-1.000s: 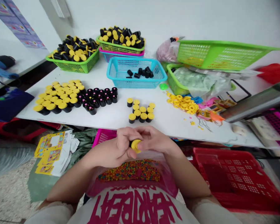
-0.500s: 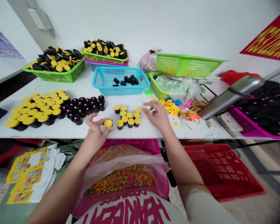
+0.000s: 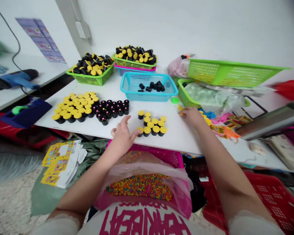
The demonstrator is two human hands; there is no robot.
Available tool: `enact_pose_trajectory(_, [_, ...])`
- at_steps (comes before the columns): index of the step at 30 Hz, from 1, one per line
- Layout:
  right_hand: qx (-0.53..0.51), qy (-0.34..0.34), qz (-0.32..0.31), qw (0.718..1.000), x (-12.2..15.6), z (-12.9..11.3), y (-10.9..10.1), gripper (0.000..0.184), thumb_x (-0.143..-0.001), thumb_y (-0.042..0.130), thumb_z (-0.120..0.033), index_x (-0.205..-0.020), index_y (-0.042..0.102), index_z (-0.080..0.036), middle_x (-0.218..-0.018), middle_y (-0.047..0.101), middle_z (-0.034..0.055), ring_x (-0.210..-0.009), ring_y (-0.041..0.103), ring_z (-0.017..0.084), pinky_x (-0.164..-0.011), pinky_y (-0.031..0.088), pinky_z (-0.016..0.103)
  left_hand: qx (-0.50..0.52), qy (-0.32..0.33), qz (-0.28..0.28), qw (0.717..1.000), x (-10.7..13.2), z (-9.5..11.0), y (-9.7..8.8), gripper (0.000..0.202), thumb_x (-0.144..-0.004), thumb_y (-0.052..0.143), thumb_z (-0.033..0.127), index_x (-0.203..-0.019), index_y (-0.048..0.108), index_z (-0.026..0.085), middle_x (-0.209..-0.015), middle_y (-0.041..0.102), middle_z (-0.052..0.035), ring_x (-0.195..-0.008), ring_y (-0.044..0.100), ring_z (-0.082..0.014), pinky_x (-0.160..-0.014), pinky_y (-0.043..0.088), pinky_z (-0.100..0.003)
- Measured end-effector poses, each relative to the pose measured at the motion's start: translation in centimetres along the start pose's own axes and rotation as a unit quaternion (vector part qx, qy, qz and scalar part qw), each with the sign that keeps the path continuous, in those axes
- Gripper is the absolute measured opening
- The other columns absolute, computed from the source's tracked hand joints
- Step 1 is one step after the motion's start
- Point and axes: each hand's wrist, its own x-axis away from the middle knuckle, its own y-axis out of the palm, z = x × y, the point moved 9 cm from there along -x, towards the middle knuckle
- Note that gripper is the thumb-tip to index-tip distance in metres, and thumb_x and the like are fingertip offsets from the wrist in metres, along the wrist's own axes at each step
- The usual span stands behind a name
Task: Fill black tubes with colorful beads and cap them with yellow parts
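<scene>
My left hand [image 3: 123, 130] lies open on the white table [image 3: 181, 133], fingers spread, its fingertips beside the nearest of a small cluster of black pots with yellow lids [image 3: 152, 123]. My right hand [image 3: 191, 115] reaches to the right onto a pile of yellow rings [image 3: 207, 120], fingers drawn together on one ring at the pile's left edge. A clear bag of small coloured beads [image 3: 139, 186] rests in my lap, over a pink basket [image 3: 163, 154].
Rows of yellow-lidded pots [image 3: 73, 107] and open black pots [image 3: 112, 107] stand at the left. A blue basket [image 3: 127, 86] with a few black pots and green baskets [image 3: 89, 78] of filled pots sit behind. A red crate [image 3: 271, 202] is on the floor at right.
The two hands were together at my lap on a yellow-lidded pot. The left hand carried it to the cluster and let go; the right hand moved out to the yellow rings.
</scene>
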Motion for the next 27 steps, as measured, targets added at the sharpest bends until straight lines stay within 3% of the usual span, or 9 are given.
enact_pose_trajectory(3, [-0.033, 0.048, 0.087, 0.994, 0.4, 0.7, -2.0, 0.030, -0.088, 0.050, -0.021, -0.102, 0.076, -0.017, -0.114, 0.069, 0.0128, -0.103, 0.060, 0.027, -0.093, 0.045, 0.039, -0.049, -0.089, 0.134, 0.986, -0.2, -3.9, -5.5, 0.062, -0.085, 0.063, 0.036, -0.136, 0.033, 0.016, -0.134, 0.055, -0.0215, -0.113, 0.061, -0.0333, -0.092, 0.042, -0.053])
enact_pose_trajectory(5, [-0.055, 0.100, 0.140, 0.984, 0.9, 1.2, -3.7, 0.031, -0.089, 0.048, -0.023, -0.103, 0.074, -0.013, -0.107, 0.071, 0.0145, -0.100, 0.062, 0.027, -0.091, 0.046, 0.039, -0.100, -0.149, 0.186, 0.966, -0.1, -6.7, -7.7, 0.066, -0.083, 0.064, 0.034, -0.137, 0.032, 0.013, -0.130, 0.057, -0.0227, -0.112, 0.062, -0.0357, -0.091, 0.043, -0.054])
enact_pose_trajectory(9, [-0.073, 0.232, 0.177, 0.954, 2.0, 2.2, -6.2, 0.033, -0.090, 0.048, -0.029, -0.107, 0.069, -0.010, -0.094, 0.073, 0.0177, -0.087, 0.066, 0.029, -0.082, 0.049, 0.042, -0.134, -0.188, 0.167, 0.959, -1.0, -10.1, -6.9, 0.068, -0.082, 0.064, 0.036, -0.138, 0.031, 0.015, -0.113, 0.068, -0.0184, -0.107, 0.064, -0.0387, -0.092, 0.040, -0.060])
enact_pose_trajectory(13, [-0.113, 0.278, 0.197, 0.933, 2.7, 1.0, -7.6, 0.024, -0.086, 0.056, -0.032, -0.093, 0.067, -0.012, -0.089, 0.073, 0.0176, -0.082, 0.069, 0.029, -0.080, 0.052, 0.042, -0.136, -0.209, 0.159, 0.955, -1.3, -10.9, -6.1, 0.059, -0.083, 0.060, 0.032, -0.134, 0.033, 0.015, -0.106, 0.071, -0.0181, -0.105, 0.066, -0.0387, -0.094, 0.039, -0.061])
enact_pose_trajectory(17, [-0.283, 0.221, 0.246, 0.900, 4.2, -3.6, -9.5, 0.016, -0.085, 0.063, -0.034, -0.088, 0.061, -0.018, -0.083, 0.074, 0.0109, -0.078, 0.072, 0.024, -0.072, 0.057, 0.036, -0.086, -0.147, 0.128, 0.977, -0.4, -8.2, -7.0, 0.062, -0.081, 0.061, 0.028, -0.134, 0.031, 0.014, -0.113, 0.069, -0.0171, -0.097, 0.068, -0.0316, -0.089, 0.048, -0.053])
enact_pose_trajectory(20, [-0.404, 0.092, 0.266, 0.871, 6.0, -10.7, -12.5, 0.017, -0.085, 0.066, -0.038, -0.088, 0.063, -0.021, -0.084, 0.075, 0.0052, -0.074, 0.074, 0.021, -0.067, 0.060, 0.034, 0.049, -0.058, 0.017, 0.997, 0.4, -3.6, -6.4, 0.051, -0.079, 0.066, 0.034, -0.123, 0.047, 0.017, -0.107, 0.070, -0.0105, -0.089, 0.069, -0.0239, -0.083, 0.055, -0.042])
enact_pose_trajectory(22, [-0.409, 0.022, 0.273, 0.870, 7.6, -15.7, -14.8, 0.013, -0.084, 0.069, -0.036, -0.092, 0.068, -0.025, -0.091, 0.076, 0.0028, -0.075, 0.073, 0.020, -0.068, 0.062, 0.036, 0.161, -0.006, -0.076, 0.984, 1.1, 0.2, -5.3, 0.037, -0.077, 0.069, 0.035, -0.109, 0.058, 0.018, -0.101, 0.070, -0.0065, -0.088, 0.068, -0.0203, -0.084, 0.057, -0.038])
enact_pose_trajectory(24, [-0.391, -0.043, 0.308, 0.866, 9.5, -19.7, -17.0, 0.008, -0.085, 0.069, -0.028, -0.093, 0.071, -0.029, -0.093, 0.077, 0.0009, -0.082, 0.074, 0.021, -0.076, 0.063, 0.038, 0.258, 0.043, -0.149, 0.954, 1.8, 3.8, -4.3, 0.030, -0.076, 0.072, 0.033, -0.100, 0.060, 0.018, -0.099, 0.068, -0.0049, -0.089, 0.067, -0.0184, -0.085, 0.057, -0.035])
enact_pose_trajectory(27, [-0.366, -0.101, 0.323, 0.867, 11.3, -22.8, -18.2, 0.025, -0.087, 0.065, -0.016, -0.105, 0.072, -0.034, -0.103, 0.075, -0.0009, -0.092, 0.073, 0.020, -0.084, 0.063, 0.038, 0.351, 0.069, -0.205, 0.911, 2.7, 6.8, -3.0, 0.028, -0.073, 0.076, 0.028, -0.090, 0.056, 0.018, -0.099, 0.065, -0.0040, -0.088, 0.064, -0.0164, -0.078, 0.056, -0.030])
